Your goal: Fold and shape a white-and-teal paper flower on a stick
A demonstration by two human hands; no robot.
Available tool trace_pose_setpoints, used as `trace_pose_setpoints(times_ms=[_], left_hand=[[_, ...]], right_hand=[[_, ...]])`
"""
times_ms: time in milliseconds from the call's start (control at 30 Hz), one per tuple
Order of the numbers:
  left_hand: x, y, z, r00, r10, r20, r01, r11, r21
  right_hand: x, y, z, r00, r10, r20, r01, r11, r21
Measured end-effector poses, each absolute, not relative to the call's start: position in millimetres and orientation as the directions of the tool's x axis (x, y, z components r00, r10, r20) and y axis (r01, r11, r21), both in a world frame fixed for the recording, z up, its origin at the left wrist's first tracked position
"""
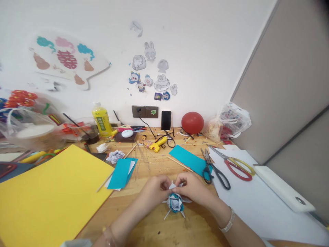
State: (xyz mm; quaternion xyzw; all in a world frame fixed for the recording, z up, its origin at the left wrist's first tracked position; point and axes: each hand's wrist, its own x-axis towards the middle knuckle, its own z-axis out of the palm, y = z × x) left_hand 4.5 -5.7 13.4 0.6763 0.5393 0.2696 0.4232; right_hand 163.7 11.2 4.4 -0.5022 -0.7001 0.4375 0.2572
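Observation:
A paper flower (pixel 175 203) in white and teal, with pointed strips sticking out around it, is low in the middle of the head view. My left hand (pixel 159 188) pinches the upper white tip of it from the left. From the right, my right hand (pixel 189 188) grips the same tip, its thumb and fingers pressed together. The two hands almost meet above the flower, and they hide part of its far side. Teal and white paper pieces (pixel 122 174) lie beyond my left hand. Black-handled scissors (pixel 217 169) rest to the right of my right hand.
A large yellow sheet (pixel 51 195) covers the left side. Beyond the hands are a teal strip (pixel 189 158), a yellow glue gun (pixel 157 144) and a white paper rose (pixel 115 156). Red-and-yellow-handled scissors (pixel 238 164) lie on white paper (pixel 246 206) at right. A drink bottle (pixel 101 120) stands at back left.

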Motion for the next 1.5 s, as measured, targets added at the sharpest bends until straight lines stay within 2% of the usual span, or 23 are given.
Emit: trace_pose_setpoints(times_ms=[133, 333, 433, 500, 567, 667, 733, 800, 867, 967, 1100, 1267, 1367, 1500], left_hand=[[3.7, -8.4, 18.1, 0.317, 0.945, -0.081, 0.573, -0.122, 0.810], [5.8, -13.0, 18.4, 0.347, 0.937, 0.025, 0.596, -0.241, 0.766], [6.5, -14.5, 19.1, 0.331, 0.943, 0.035, 0.607, -0.242, 0.757], [4.3, -13.3, 18.7, 0.331, 0.943, 0.022, 0.577, -0.221, 0.787], [-0.8, -10.3, 16.9, 0.355, 0.935, 0.006, 0.448, -0.176, 0.877], [-9.6, -6.1, 12.9, 0.371, 0.929, 0.003, 0.100, -0.043, 0.994], [-12.1, -6.1, 10.3, 0.408, 0.912, -0.049, -0.032, 0.068, 0.997], [-10.2, -8.4, 8.1, 0.521, 0.851, -0.068, -0.156, 0.173, 0.973], [-5.1, -11.2, 6.0, 0.518, 0.855, -0.031, -0.246, 0.184, 0.952], [2.8, -12.5, 3.6, 0.370, 0.929, -0.029, -0.193, 0.108, 0.975], [8.5, -8.3, 1.5, 0.168, 0.985, -0.025, 0.030, 0.020, 0.999], [11.6, -6.9, 2.9, 0.158, 0.986, 0.053, 0.193, -0.083, 0.978], [10.8, -9.0, 7.0, 0.157, 0.984, 0.089, 0.254, -0.127, 0.959], [9.0, -10.2, 10.0, 0.157, 0.981, 0.118, 0.287, -0.160, 0.944]], right_hand=[[167.7, 10.9, 9.3, -0.388, 0.920, -0.060, 0.489, 0.150, -0.860], [173.9, 9.1, 19.5, -0.457, 0.888, 0.051, 0.544, 0.325, -0.774], [169.3, 5.0, 23.7, -0.450, 0.889, 0.089, 0.592, 0.372, -0.715], [167.2, 3.2, 24.3, -0.456, 0.884, 0.105, 0.574, 0.382, -0.724], [167.5, 3.2, 22.4, -0.443, 0.887, 0.126, 0.503, 0.362, -0.785], [169.9, 6.2, 15.9, -0.369, 0.919, 0.142, 0.323, 0.270, -0.907], [169.9, 9.0, 11.3, -0.288, 0.946, 0.151, 0.178, 0.208, -0.962], [167.8, 11.5, 8.0, -0.196, 0.966, 0.166, 0.049, 0.178, -0.983], [164.7, 13.1, 6.7, -0.129, 0.976, 0.174, -0.023, 0.173, -0.985], [160.7, 13.8, 7.3, -0.122, 0.979, 0.160, 0.005, 0.162, -0.987], [157.5, 10.8, 11.5, -0.190, 0.971, 0.144, 0.110, 0.167, -0.980], [154.9, 0.7, 22.4, -0.210, 0.929, 0.306, 0.384, 0.366, -0.848], [154.4, -3.2, 27.5, -0.290, 0.861, 0.417, 0.451, 0.507, -0.735], [156.0, -1.8, 27.3, -0.293, 0.876, 0.382, 0.487, 0.481, -0.729]])
